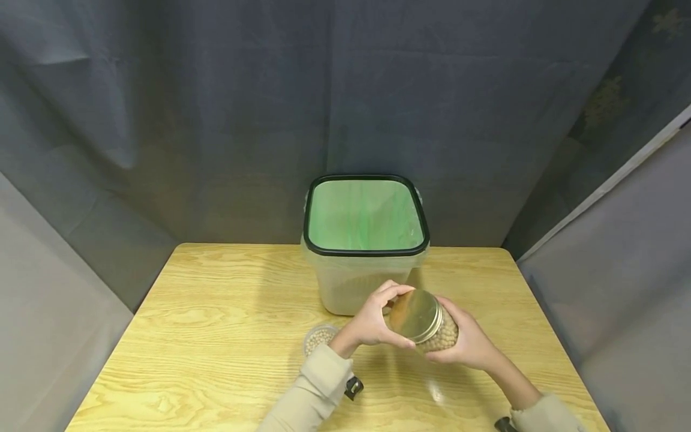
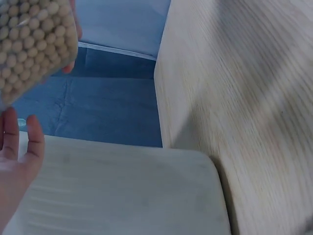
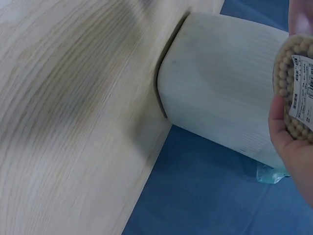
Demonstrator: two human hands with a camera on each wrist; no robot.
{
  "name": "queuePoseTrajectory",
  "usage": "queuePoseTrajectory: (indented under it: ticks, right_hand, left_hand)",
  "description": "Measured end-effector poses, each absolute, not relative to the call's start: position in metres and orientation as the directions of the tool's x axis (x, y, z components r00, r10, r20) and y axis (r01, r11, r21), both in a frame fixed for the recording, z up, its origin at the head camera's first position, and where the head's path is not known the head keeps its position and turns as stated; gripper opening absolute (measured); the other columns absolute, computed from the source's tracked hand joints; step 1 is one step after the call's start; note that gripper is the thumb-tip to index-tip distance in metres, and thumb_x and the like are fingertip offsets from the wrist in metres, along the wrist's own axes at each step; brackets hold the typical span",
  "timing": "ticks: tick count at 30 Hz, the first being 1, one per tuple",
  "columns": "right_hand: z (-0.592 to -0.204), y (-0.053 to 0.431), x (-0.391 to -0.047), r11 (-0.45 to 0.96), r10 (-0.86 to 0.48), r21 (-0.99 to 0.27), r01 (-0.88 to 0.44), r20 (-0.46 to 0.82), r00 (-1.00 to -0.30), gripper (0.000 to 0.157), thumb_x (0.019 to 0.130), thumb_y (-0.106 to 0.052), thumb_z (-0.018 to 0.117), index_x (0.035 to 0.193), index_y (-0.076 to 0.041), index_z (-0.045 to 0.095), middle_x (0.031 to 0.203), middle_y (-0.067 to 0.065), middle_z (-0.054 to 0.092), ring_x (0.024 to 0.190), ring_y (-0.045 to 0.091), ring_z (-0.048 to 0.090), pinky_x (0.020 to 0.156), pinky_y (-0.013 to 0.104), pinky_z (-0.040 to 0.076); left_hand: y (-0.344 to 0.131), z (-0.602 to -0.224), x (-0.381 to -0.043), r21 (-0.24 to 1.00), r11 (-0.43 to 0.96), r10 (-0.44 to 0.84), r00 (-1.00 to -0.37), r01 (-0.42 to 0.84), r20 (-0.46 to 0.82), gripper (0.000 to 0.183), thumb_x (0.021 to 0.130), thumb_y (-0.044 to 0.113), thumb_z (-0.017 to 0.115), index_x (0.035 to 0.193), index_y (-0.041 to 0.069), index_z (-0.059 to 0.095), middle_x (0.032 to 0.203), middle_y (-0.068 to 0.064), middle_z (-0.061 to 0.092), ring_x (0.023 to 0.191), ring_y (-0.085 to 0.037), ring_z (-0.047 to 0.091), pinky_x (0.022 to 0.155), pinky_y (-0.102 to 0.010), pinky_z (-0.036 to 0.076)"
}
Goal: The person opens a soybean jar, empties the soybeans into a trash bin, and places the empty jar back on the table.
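A clear jar (image 1: 445,333) full of round beige pellets, with a gold lid (image 1: 415,315), is tilted above the table, its lid towards the left. My right hand (image 1: 466,342) grips the jar's body. My left hand (image 1: 375,321) has its thumb and fingers around the lid. In the left wrist view, the pellets (image 2: 34,46) show through the jar wall above my left fingers (image 2: 35,139). The right wrist view shows a white printed label (image 3: 303,88) on the jar's base, beside my right thumb (image 3: 277,120).
Behind the hands stands a pale bin (image 1: 356,288) with a black rim (image 1: 367,252) and green liner (image 1: 367,216). A second round container of pellets (image 1: 318,341) is on the wooden table (image 1: 216,336), partly behind the left forearm. Dark curtains (image 1: 243,120) hang behind.
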State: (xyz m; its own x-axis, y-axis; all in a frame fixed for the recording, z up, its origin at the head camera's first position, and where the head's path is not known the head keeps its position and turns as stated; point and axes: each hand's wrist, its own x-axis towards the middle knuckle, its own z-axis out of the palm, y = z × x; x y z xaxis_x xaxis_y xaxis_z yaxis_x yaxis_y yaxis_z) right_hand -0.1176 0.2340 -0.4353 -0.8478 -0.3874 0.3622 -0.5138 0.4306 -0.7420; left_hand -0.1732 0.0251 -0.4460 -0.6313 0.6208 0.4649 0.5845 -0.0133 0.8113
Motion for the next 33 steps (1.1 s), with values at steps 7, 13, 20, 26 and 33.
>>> queuePoseTrajectory:
  ticks: [7,13,20,26,33]
  right_hand:
    - [-0.419,0.221,-0.11,0.478,-0.357,-0.702,-0.529,0.395,-0.847,0.087,0.047,0.001,0.084,0.123,0.009,0.042,0.107,0.013,0.057,0.093,0.005,0.053,0.076,0.026,0.048]
    - [-0.432,0.222,-0.112,0.487,-0.328,-0.705,-0.516,0.399,-0.856,0.091,0.046,0.0,0.086,0.126,0.006,0.043,0.112,0.011,0.055,0.098,0.005,0.051,0.08,0.026,0.047]
    - [-0.436,0.224,-0.111,0.521,-0.298,-0.674,-0.524,0.431,-0.852,0.095,0.043,-0.006,0.089,0.127,0.002,0.045,0.115,0.005,0.055,0.098,0.005,0.051,0.078,0.028,0.047]
    - [-0.444,0.228,-0.115,0.556,-0.282,-0.66,-0.505,0.421,-0.862,0.094,0.045,-0.008,0.089,0.128,-0.002,0.045,0.114,0.009,0.056,0.098,0.009,0.053,0.078,0.032,0.049]
    - [-0.451,0.224,-0.121,0.643,-0.229,-0.573,-0.508,0.49,-0.841,0.092,0.042,-0.015,0.088,0.123,-0.002,0.046,0.106,0.009,0.058,0.089,0.019,0.057,0.07,0.04,0.05]
  left_hand:
    - [0.027,-0.458,-0.175,0.832,-0.029,0.575,-0.671,0.554,0.467,0.085,0.048,0.006,0.088,0.124,0.006,0.05,0.108,-0.007,0.05,0.097,-0.009,0.046,0.083,-0.025,0.043]
    - [0.027,-0.456,-0.171,0.841,-0.031,0.538,-0.7,0.541,0.47,0.083,0.046,0.006,0.088,0.121,0.004,0.053,0.106,-0.008,0.052,0.095,-0.011,0.048,0.083,-0.025,0.043]
    - [0.029,-0.451,-0.167,0.809,-0.046,0.508,-0.684,0.586,0.524,0.083,0.042,0.008,0.089,0.118,0.003,0.055,0.104,-0.005,0.053,0.094,-0.007,0.048,0.081,-0.024,0.045]
    - [0.028,-0.434,-0.157,0.84,-0.051,0.493,-0.718,0.54,0.491,0.079,0.044,0.001,0.086,0.116,-0.003,0.053,0.104,-0.014,0.051,0.094,-0.014,0.048,0.082,-0.025,0.044]
    - [0.033,-0.439,-0.152,0.909,-0.014,0.405,-0.829,0.416,0.386,0.074,0.05,0.001,0.084,0.117,-0.002,0.052,0.104,-0.011,0.048,0.094,-0.013,0.045,0.079,-0.024,0.043]
